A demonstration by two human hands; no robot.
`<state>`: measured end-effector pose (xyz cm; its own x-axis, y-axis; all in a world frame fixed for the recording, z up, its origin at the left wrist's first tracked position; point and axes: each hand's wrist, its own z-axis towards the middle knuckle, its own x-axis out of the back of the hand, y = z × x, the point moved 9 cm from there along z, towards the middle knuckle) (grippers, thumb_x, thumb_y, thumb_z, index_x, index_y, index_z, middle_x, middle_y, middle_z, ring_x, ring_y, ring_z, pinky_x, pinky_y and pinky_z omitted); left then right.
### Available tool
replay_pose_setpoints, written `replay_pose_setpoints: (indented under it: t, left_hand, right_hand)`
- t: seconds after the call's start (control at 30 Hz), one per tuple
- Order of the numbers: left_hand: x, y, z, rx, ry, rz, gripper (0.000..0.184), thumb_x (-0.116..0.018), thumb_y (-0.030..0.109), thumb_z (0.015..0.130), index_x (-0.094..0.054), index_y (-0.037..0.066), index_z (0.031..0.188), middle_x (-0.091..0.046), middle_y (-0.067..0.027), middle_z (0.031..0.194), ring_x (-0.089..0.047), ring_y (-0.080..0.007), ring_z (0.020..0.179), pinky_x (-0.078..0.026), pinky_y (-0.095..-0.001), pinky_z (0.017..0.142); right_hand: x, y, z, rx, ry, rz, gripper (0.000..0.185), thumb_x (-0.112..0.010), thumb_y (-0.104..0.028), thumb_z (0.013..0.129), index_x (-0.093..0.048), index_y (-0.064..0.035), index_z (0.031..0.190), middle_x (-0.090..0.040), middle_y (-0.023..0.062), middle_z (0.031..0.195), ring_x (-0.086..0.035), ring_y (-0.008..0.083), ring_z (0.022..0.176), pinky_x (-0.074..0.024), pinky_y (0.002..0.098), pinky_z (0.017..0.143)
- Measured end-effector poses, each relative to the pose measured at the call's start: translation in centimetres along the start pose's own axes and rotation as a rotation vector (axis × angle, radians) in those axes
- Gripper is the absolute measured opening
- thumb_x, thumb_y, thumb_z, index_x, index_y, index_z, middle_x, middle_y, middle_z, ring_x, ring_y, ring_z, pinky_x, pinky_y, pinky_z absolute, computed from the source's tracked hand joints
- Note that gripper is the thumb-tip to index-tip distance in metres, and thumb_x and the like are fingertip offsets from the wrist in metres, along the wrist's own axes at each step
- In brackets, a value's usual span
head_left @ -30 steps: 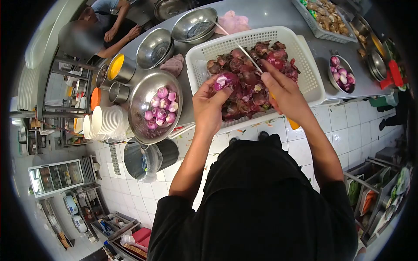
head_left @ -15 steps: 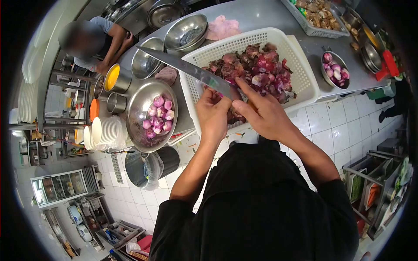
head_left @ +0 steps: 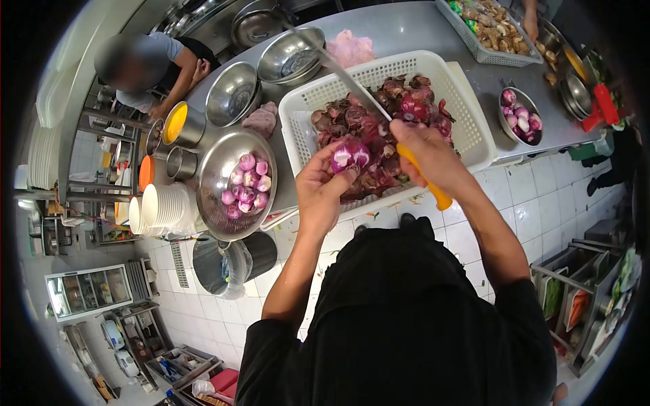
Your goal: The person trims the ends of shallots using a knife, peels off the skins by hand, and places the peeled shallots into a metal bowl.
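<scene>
My left hand [head_left: 323,189] holds a purple-red onion [head_left: 351,156] between thumb and fingers, over the near left side of a white perforated basket [head_left: 298,111]. In my right hand [head_left: 433,155] is a large knife [head_left: 439,195] with a yellow handle; its long blade points up and to the left across the basket, apart from the onion. Below both hands, the basket is filled with unpeeled red onions and loose skins [head_left: 413,108]. Left of it, a steel colander [head_left: 211,179] holds several peeled onions [head_left: 248,184].
Empty steel bowls [head_left: 232,93] and a pink cloth [head_left: 350,49] lie behind on the counter. A bowl of onions [head_left: 520,116] stands at right, near a grey basket of brown pieces [head_left: 497,34]. A bin [head_left: 233,260] is below left. A person [head_left: 145,71] leans at far left.
The knife blade has swung upward, away from my left hand, and its yellow handle now shows. The onion in my left hand has come into view. Another person's hand appears at the top right.
</scene>
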<state>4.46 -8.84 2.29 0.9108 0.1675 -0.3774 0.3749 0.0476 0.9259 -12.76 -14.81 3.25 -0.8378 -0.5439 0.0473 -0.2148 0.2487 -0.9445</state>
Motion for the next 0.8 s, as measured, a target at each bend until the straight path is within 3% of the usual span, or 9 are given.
replay_pose_setpoints:
  t: [0.1,0.13,0.23,0.33,0.43,0.53,0.63,0.77,0.8]
  left_hand:
    - [0.1,0.2,0.0,0.022,0.013,-0.047,0.047,-0.058,-0.014,0.083,-0.054,-0.006,0.129,-0.067,-0.0116,0.115,-0.066,-0.0148,0.097,-0.053,-0.0261,0.085]
    - [0.1,0.2,0.0,0.021,0.016,-0.056,0.046,-0.059,-0.014,0.083,-0.054,-0.006,0.128,-0.067,-0.0114,0.114,-0.065,-0.0145,0.097,-0.053,-0.0259,0.085]
    - [0.1,0.2,0.6,0.012,0.013,-0.015,0.045,-0.060,-0.012,0.083,-0.055,-0.006,0.128,-0.067,-0.0105,0.113,-0.065,-0.0134,0.097,-0.052,-0.0255,0.085]
    - [0.3,-0.3,0.8,0.024,0.001,0.118,0.045,-0.062,-0.010,0.084,-0.056,-0.006,0.127,-0.067,-0.0094,0.111,-0.064,-0.0122,0.096,-0.051,-0.0251,0.084]
    - [-0.3,-0.7,1.3,0.022,-0.014,0.162,0.044,-0.063,-0.009,0.083,-0.057,-0.006,0.126,-0.068,-0.0082,0.108,-0.063,-0.0107,0.093,-0.051,-0.0243,0.081]
    - [-0.7,-0.8,1.8,0.032,-0.017,0.220,0.042,-0.063,-0.008,0.081,-0.059,-0.005,0.123,-0.069,-0.0066,0.102,-0.063,-0.0092,0.087,-0.051,-0.0236,0.075]
    - [-1.0,-1.0,1.9,0.062,-0.028,0.280,0.038,-0.063,-0.007,0.080,-0.061,-0.005,0.118,-0.069,-0.0052,0.097,-0.062,-0.0082,0.081,-0.050,-0.0228,0.070]
    - [-1.4,-0.4,1.4,0.088,-0.030,0.305,0.035,-0.063,-0.007,0.079,-0.062,-0.005,0.114,-0.069,-0.0048,0.094,-0.062,-0.0079,0.080,-0.050,-0.0222,0.070]
    - [-1.3,-0.3,1.2,0.101,-0.026,0.310,0.035,-0.063,-0.008,0.079,-0.063,-0.005,0.113,-0.069,-0.0049,0.094,-0.062,-0.0079,0.080,-0.050,-0.0220,0.070]
  right_hand:
    - [1.1,0.6,0.7,-0.060,0.055,-0.031,0.055,-0.049,-0.054,0.098,-0.065,-0.0017,0.101,-0.047,0.0007,0.054,-0.047,0.0105,0.043,-0.0379,0.0285,0.041]
    - [1.2,0.7,0.7,-0.073,0.080,-0.035,0.056,-0.051,-0.050,0.099,-0.061,-0.0029,0.127,-0.046,0.0003,0.056,-0.045,0.0097,0.044,-0.0374,0.0283,0.042]
    - [1.3,0.3,0.1,0.017,0.174,-0.072,0.056,-0.049,-0.049,0.100,-0.058,-0.0027,0.130,-0.043,-0.0022,0.055,-0.043,0.0078,0.044,-0.0353,0.0250,0.042]
    - [0.0,-0.6,-0.6,0.151,0.058,-0.080,0.056,-0.049,-0.040,0.102,-0.042,-0.0091,0.148,-0.041,-0.0045,0.057,-0.042,0.0063,0.047,-0.0347,0.0246,0.042]
    - [0.1,-0.6,-1.3,0.114,0.062,-0.067,0.056,-0.052,-0.043,0.100,-0.047,-0.0078,0.144,-0.057,0.0043,0.069,-0.055,0.0088,0.064,-0.0443,0.0261,0.061]
    - [0.0,-1.7,-2.4,0.272,0.108,-0.275,0.059,-0.053,-0.042,0.099,-0.046,-0.0044,0.144,-0.063,0.0115,0.075,-0.062,0.0162,0.070,-0.0476,0.0315,0.068]
    - [-1.6,-2.6,-3.5,0.428,0.106,-0.373,0.061,-0.053,-0.041,0.098,-0.044,-0.0010,0.143,-0.064,0.0169,0.077,-0.065,0.0249,0.071,-0.0485,0.0359,0.073]
    - [-2.5,-3.1,-4.0,0.286,0.010,-0.439,0.059,-0.052,-0.039,0.098,-0.046,0.0013,0.141,-0.065,0.0189,0.076,-0.067,0.0295,0.072,-0.0493,0.0381,0.074]
    - [-2.5,-3.2,-4.0,0.342,0.042,-0.439,0.058,-0.052,-0.039,0.098,-0.047,0.0008,0.140,-0.065,0.0187,0.076,-0.068,0.0297,0.072,-0.0494,0.0383,0.073]
